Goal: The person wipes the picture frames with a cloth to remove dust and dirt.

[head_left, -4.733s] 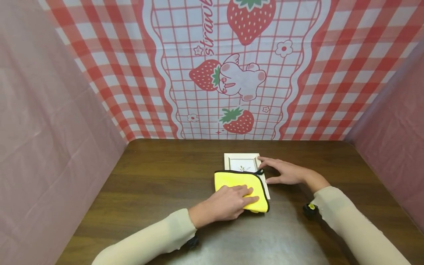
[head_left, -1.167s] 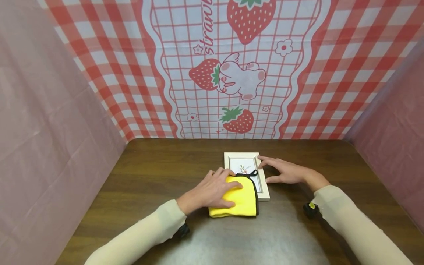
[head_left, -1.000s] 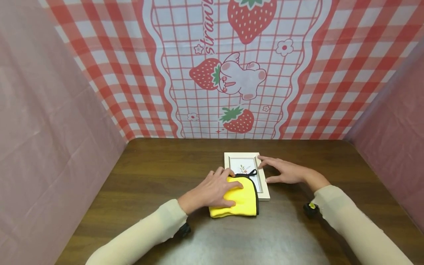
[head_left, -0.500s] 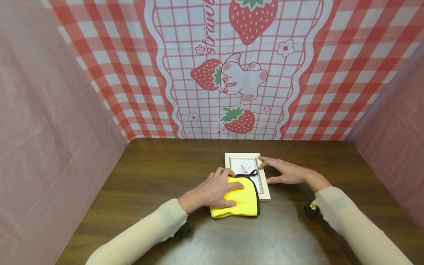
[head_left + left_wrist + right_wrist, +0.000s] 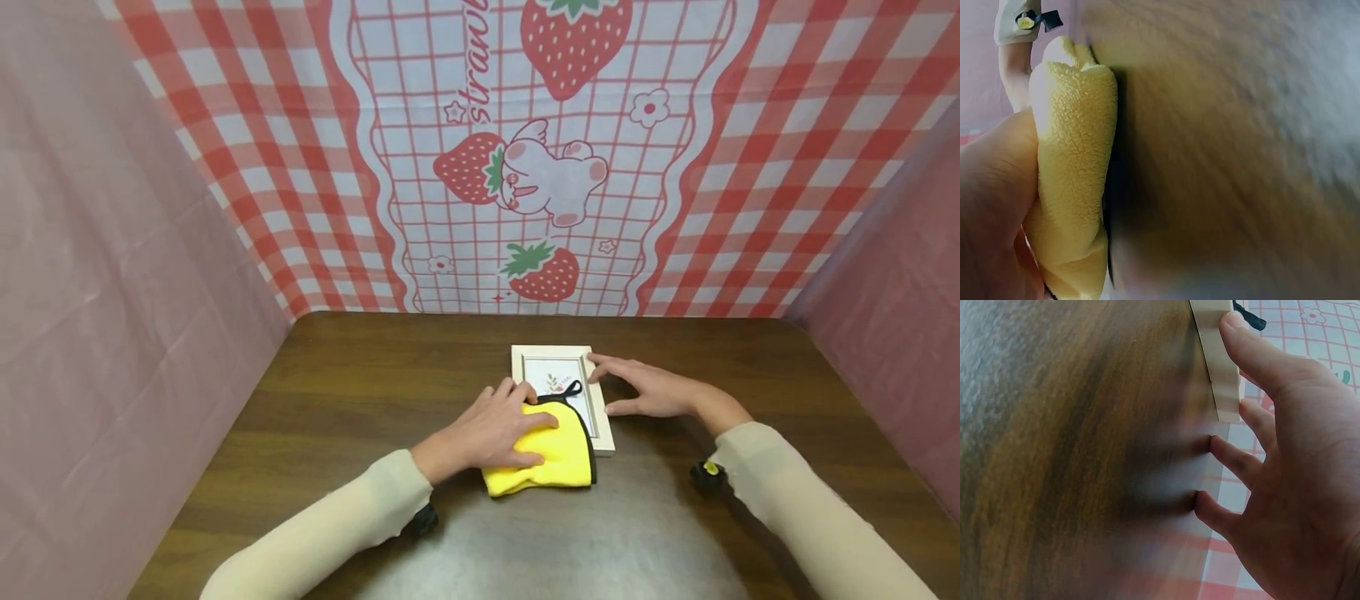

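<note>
A yellow cloth (image 5: 566, 458) with black edging and a small black loop (image 5: 573, 388) lies folded over the lower left of a cream picture frame (image 5: 551, 351). Above the cloth, part of the framed plant drawing (image 5: 552, 382) shows. My left hand (image 5: 491, 429) grips the cloth from the left, fingers bent over it and spread; the left wrist view shows the thick yellow fold (image 5: 1072, 150) beside the palm. My right hand (image 5: 648, 390) touches the frame's right edge with spread fingers. In the right wrist view, its thumb (image 5: 1250, 350) rests on the frame's side (image 5: 1221, 369).
Everything lies on a dark brown wooden table (image 5: 375, 375). A red-and-white strawberry curtain (image 5: 300, 167) hangs behind its far edge, and pinkish cloth walls (image 5: 150, 292) stand at both sides. Black wrist straps (image 5: 707, 476) sit under the sleeves.
Since the earliest frame, my left hand has shifted its hold to the cloth's left side and the cloth has moved left, baring more picture. Lately it slid slightly right. My right hand stays put.
</note>
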`<state>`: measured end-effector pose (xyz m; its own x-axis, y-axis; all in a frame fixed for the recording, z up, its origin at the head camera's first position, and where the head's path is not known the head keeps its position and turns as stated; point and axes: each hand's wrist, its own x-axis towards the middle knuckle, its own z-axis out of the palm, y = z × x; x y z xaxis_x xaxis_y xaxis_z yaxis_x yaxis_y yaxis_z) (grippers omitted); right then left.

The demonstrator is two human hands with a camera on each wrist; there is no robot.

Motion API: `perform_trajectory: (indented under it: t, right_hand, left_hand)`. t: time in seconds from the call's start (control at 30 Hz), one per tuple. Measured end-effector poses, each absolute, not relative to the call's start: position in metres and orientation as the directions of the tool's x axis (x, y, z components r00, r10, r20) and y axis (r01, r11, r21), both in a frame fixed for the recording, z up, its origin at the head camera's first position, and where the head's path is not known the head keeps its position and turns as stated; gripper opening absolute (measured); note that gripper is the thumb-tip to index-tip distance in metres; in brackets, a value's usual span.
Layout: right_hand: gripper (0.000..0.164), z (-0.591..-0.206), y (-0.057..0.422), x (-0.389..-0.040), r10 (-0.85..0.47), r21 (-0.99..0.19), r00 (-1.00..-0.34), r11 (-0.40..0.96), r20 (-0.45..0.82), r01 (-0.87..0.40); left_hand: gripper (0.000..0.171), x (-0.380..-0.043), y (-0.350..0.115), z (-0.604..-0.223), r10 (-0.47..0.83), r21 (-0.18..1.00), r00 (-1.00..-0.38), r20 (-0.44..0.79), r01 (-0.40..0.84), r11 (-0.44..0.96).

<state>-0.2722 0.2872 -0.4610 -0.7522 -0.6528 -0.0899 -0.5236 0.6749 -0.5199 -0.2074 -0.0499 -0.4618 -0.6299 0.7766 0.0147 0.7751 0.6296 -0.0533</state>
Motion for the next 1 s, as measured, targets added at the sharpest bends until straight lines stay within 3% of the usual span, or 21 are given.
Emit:
perform_trajectory:
  t: [0.47, 1.0]
  right_hand:
    - [0.046, -0.462, 0.289, -0.271, -0.664, -0.519, -0.745, 0.662, -0.069, -0.542]
    - [0.064, -0.462, 0.289, -0.272, -0.673, -0.513, -0.736, 0.660, -0.077, -0.549]
  left_hand:
    - [0.054, -0.198, -0.019, -0.461, 0.761, -0.152, -0.648, 0.023, 0.750, 0.643]
    - [0.056, -0.195, 0.011, -0.461, 0.754, -0.212, -0.656, 0.022, 0.734, 0.645]
